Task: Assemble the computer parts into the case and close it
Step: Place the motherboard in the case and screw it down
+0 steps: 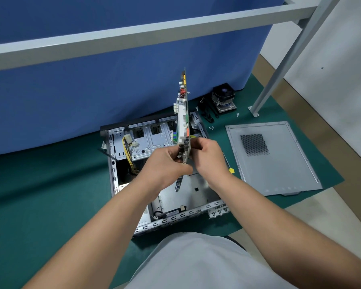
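The motherboard (pixel 183 122) is held edge-on and upright above the open case (pixel 165 176), its lower end pinched by the curled fingers of the left hand (pixel 167 163) and right hand (pixel 209 156). Both forearms are extended forward over the green mat (pixel 40 195).

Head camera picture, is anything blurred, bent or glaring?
Head view: wide-angle bends the grey metal rail; green circuit board edge-on and slightly soft; both hands, left hand, right hand, sharp; lighting even, mild sheen on the flat grey side panel.
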